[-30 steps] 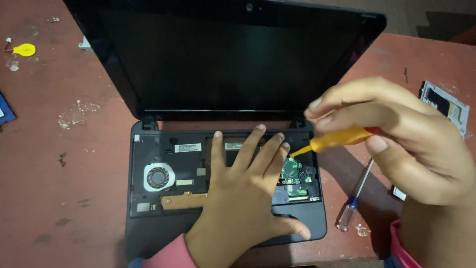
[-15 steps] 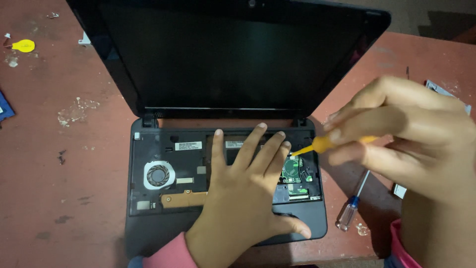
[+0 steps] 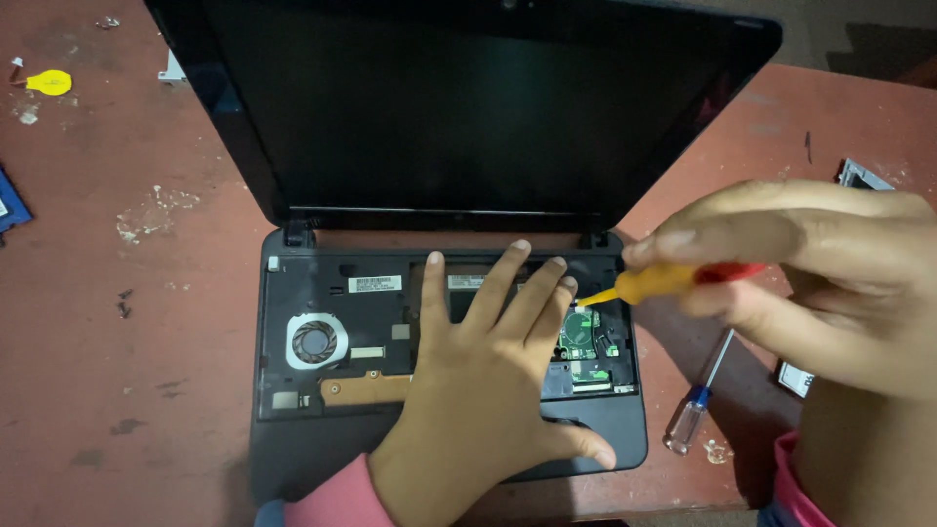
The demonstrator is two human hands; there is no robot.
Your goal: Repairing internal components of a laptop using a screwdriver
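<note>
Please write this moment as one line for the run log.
left hand: flat on open laptop | right hand: holds orange screwdriver, tip at circuit board

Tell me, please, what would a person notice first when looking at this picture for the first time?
First, the opened black laptop in the middle of the reddish table, keyboard removed, with a round fan and a green circuit board exposed. The left hand lies flat on its base, while the right hand holds an orange-handled screwdriver pointed at the board. Another screwdriver lies to the right.

left hand [image 3: 478, 381]: flat, fingers spread | right hand [image 3: 820, 273]: fingers pinched closed, raised
</note>
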